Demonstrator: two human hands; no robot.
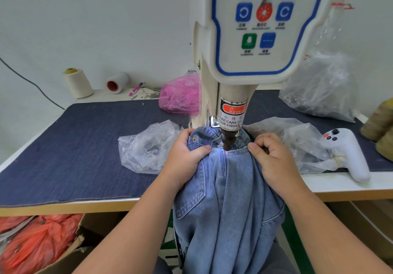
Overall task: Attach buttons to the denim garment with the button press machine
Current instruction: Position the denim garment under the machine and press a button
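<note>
Positioning step: left hand [184, 156] and right hand [274, 158] grip the denim jeans [225, 199] waistband under the press plunger [228, 140]. Next: align the red laser dot [226, 152], fingers clear.

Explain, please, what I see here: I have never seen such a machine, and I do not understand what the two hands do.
One picture, from a camera on the person's head, looking down at the work. The tall cream machine presses buttons onto cloth; its dark plunger stands over the blue jeans. The left hand and right hand each keep a grip on the waistband, holding it under the plunger. On the dark mat lie clear plastic bags, a pink bag and a white controller. Behind are two thread spools.
</note>
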